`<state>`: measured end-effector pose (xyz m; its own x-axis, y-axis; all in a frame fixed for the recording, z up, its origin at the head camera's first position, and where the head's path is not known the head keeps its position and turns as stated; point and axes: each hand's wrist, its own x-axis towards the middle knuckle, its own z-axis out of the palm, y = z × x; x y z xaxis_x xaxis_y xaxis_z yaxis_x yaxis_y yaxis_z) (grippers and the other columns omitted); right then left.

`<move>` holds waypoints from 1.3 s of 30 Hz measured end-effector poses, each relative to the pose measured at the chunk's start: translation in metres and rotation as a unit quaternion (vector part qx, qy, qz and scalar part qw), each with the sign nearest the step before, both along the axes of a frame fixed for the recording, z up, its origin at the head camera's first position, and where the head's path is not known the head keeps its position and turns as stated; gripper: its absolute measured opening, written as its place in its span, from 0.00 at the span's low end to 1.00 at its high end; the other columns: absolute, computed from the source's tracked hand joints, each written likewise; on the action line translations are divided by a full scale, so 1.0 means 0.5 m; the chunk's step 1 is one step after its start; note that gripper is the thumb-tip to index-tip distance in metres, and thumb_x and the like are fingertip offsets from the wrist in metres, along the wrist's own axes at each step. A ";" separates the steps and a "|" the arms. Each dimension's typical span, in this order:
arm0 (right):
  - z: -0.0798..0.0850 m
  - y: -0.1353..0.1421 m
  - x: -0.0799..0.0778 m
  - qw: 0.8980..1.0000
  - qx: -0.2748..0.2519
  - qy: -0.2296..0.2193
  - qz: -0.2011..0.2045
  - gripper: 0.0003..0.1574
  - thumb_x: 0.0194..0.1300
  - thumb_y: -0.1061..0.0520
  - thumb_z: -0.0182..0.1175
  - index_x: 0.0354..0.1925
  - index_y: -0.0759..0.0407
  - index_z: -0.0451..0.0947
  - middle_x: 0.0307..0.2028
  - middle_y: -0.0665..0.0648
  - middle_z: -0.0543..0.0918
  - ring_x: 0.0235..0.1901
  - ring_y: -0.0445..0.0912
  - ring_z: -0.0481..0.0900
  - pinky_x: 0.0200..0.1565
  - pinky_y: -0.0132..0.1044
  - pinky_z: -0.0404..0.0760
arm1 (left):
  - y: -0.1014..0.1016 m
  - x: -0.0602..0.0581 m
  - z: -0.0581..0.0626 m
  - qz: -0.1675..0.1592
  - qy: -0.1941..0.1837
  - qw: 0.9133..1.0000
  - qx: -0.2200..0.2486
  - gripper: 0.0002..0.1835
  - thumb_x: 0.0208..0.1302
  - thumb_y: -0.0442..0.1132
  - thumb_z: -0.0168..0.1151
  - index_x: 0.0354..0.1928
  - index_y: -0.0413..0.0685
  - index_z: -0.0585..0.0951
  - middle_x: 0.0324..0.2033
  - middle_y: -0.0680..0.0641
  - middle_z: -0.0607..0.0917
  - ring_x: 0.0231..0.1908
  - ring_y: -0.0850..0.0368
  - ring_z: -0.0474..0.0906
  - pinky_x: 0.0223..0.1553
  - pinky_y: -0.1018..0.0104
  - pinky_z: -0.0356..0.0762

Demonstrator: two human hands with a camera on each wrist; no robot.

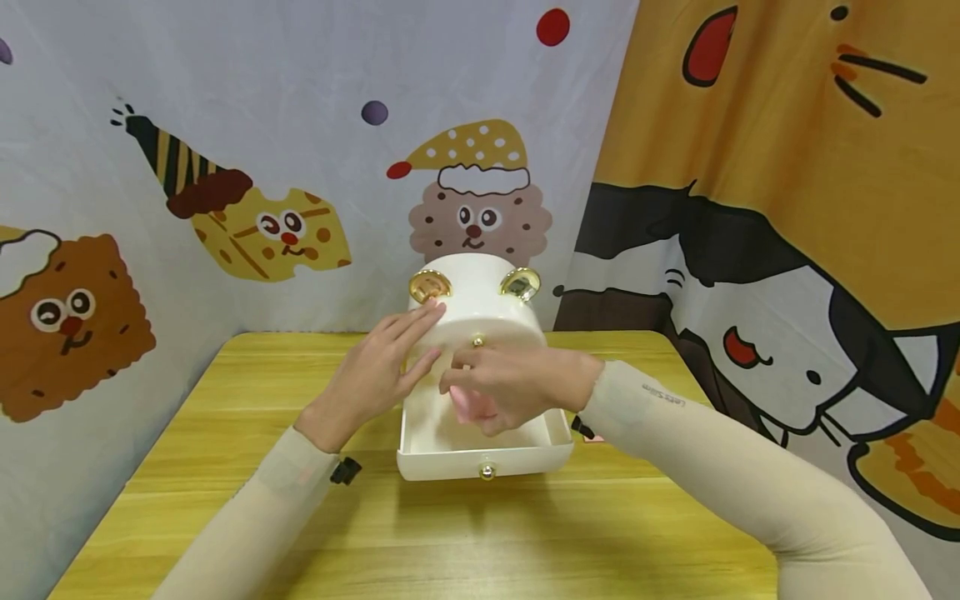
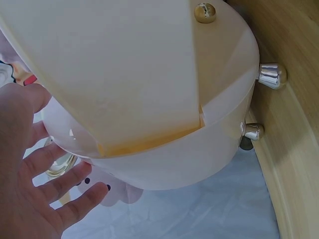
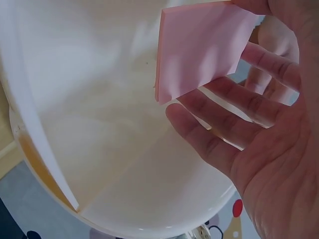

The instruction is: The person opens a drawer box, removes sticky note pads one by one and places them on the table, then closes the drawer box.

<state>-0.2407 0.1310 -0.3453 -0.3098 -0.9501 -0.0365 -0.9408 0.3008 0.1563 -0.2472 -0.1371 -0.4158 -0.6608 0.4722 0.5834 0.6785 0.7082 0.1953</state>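
A white storage box (image 1: 476, 287) with two gold ears stands on the table, its lower drawer (image 1: 431, 467) pulled out towards me. My right hand (image 1: 517, 379) is above that drawer, pinching a pad of pink sticky notes (image 3: 204, 50) between thumb and fingers. In the right wrist view the pad hangs tilted, apart from the drawer's pale floor (image 3: 109, 124). My left hand (image 1: 378, 362) lies against the box's left side near the ear, with fingers extended. The left wrist view shows those fingers (image 2: 65, 186) spread beside the box.
A small pink piece (image 1: 593, 439) lies on the wooden table (image 1: 300, 517), right of the drawer and partly hidden by the right wrist. Metallic feet (image 2: 271, 75) hold up the box. Cartoon-printed cloth (image 1: 300, 67) hangs behind the table and at its sides.
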 end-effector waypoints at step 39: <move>0.035 0.112 0.048 0.993 -0.078 -0.067 -0.052 0.38 0.66 0.53 0.81 0.72 0.47 0.83 0.65 0.55 0.86 0.46 0.43 0.85 0.52 0.39 0.91 | 0.004 0.001 -0.004 -0.005 0.018 1.000 0.011 0.36 0.87 0.48 0.69 0.90 0.51 0.72 0.88 0.45 0.75 0.79 0.34 0.81 0.78 0.35 0.84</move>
